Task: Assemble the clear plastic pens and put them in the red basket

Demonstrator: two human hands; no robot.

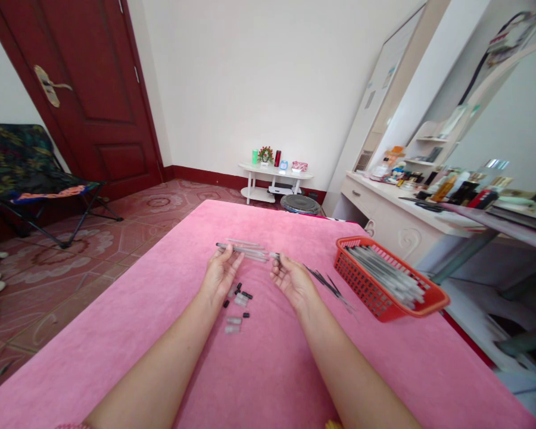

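Observation:
My left hand (220, 269) pinches a clear pen barrel (239, 249) with a dark end, held level above the pink cloth. My right hand (292, 277) is closed on a small clear-and-black pen part (274, 256), just right of the barrel's tip; a gap shows between the two. More clear barrels (245, 242) lie behind my left hand. Between my forearms are several clear pen caps (233, 320) and small black plugs (246, 315). Thin dark pen refills (328, 281) rest to the right of my right hand.
An orange basket (361, 286) holding many clear pen barrels (386, 274) stands on the right of the pink-covered table (259, 381). Beyond it is a dressing table (402, 214) crowded with bottles. A low white table (277, 171) is by the far wall, a folding chair (31, 173) at left.

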